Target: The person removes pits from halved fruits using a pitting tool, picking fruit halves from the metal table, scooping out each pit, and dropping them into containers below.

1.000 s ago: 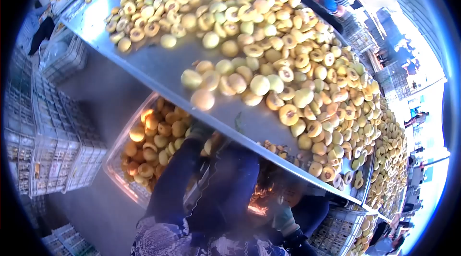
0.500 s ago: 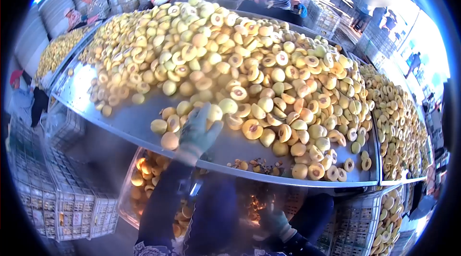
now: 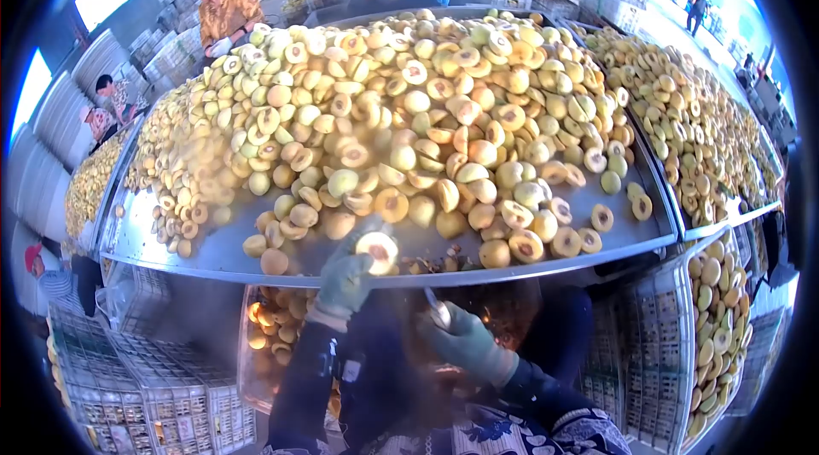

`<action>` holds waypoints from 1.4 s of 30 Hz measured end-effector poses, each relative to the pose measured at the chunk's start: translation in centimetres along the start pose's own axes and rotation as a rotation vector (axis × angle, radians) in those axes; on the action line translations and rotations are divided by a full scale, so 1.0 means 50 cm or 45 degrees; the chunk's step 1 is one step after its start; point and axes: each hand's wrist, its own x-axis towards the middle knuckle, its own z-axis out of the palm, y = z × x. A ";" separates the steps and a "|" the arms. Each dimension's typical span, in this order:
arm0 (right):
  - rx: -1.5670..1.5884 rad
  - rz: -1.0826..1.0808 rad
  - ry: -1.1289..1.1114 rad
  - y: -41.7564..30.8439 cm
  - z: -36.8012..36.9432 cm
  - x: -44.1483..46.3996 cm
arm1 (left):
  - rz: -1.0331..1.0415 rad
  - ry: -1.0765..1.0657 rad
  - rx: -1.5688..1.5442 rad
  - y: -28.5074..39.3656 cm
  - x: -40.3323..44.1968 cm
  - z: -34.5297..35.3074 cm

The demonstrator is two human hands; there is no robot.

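Observation:
My left hand point(image 3: 345, 280), in a pale green glove, holds a halved fruit point(image 3: 377, 253) at the near edge of the metal table, its cut face with the brown centre showing. Below the edge and to the right, my gloved right hand point(image 3: 465, 342) is closed round a small tool point(image 3: 438, 308) with a metal tip pointing up. A large heap of yellow halved fruits point(image 3: 409, 127) covers much of the metal table point(image 3: 213, 255). Small dark scraps point(image 3: 444, 262) lie near the edge between the hands.
Under the table edge, a crate point(image 3: 247, 370) holds more fruit. Stacked crates point(image 3: 162, 378) stand at the left, and a fruit-filled crate point(image 3: 678, 353) at the right. Another heap point(image 3: 682, 122) lies on the adjoining table. Several people sit beyond and left of the tables.
The view has tilted and turned. My left hand has drawn back from the heap to the edge with a halved fruit. My right hand has risen with the tool.

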 end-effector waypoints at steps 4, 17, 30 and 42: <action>-0.003 -0.198 0.092 -0.015 0.024 -0.016 | 0.038 0.046 0.021 -0.050 -0.072 0.151; -0.717 -0.424 0.256 0.034 -0.034 -0.098 | -0.046 0.411 0.187 -0.129 -0.133 0.285; -0.774 -0.434 0.020 0.014 -0.030 -0.137 | 0.059 0.369 0.187 -0.138 -0.168 0.281; 1.200 0.461 -0.957 0.030 -0.069 -0.131 | 0.019 0.277 0.135 -0.146 -0.163 0.261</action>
